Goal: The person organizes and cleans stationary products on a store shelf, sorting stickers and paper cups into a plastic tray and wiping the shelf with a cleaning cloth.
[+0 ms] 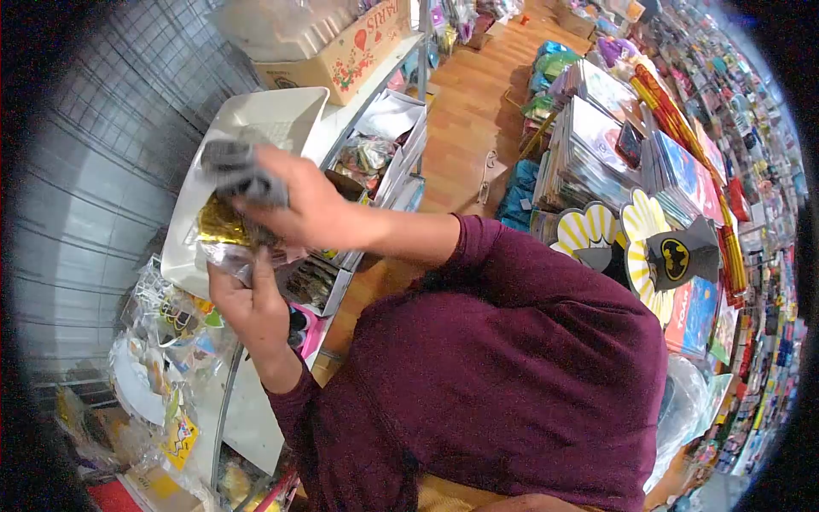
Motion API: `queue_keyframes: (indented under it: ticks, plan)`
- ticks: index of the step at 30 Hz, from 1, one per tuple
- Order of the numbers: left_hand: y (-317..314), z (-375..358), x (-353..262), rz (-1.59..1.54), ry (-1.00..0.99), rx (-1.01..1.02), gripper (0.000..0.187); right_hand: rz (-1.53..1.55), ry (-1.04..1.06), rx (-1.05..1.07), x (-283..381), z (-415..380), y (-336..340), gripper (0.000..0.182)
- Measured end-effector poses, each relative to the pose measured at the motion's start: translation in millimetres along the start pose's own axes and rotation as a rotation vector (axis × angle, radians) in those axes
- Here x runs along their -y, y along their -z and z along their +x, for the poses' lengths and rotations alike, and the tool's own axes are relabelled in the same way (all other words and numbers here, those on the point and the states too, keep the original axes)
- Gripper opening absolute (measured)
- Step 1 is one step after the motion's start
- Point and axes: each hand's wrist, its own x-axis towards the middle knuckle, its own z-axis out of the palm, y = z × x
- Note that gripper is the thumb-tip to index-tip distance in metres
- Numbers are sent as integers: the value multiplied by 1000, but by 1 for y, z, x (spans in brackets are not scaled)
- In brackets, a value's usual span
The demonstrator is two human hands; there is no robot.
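Observation:
Over a white plastic bin [294,115], my right hand [311,205] grips a dark grey cloth-like item [243,171], blurred by motion. Just below it, my left hand [247,311] pinches the lower edge of a clear plastic packet with shiny gold material [220,224] inside. The two hands are close together, and the dark item partly covers the top of the packet. Where the right fingers end is hidden behind the blur.
A printed cardboard box [350,60] stands on the shelf behind the bin. White trays of small packets [363,162] line the shelf's right side. Stacked packaged goods [589,136] stand across the wooden floor [465,111]. Wire grid panels [111,111] rise at left.

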Motion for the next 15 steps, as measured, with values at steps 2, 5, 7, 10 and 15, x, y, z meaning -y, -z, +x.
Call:
queue_keyframes:
  ticks: [2,5,7,10,15]
  plan:
    - [12,5,3,131,-27,-89,32,-94,223,22,4,-14,-14,53]
    - [25,5,3,174,-112,-76,32,-106,384,80,2,-19,-22,64]
    - [24,1,11,166,-87,-130,31,-92,407,105,-2,-18,-22,68]
    - [15,-4,-2,208,-23,5,26,17,81,38,-10,-2,-9,47]
    - [25,-19,8,-97,-51,38,30,843,-540,-161,-29,14,4,20]
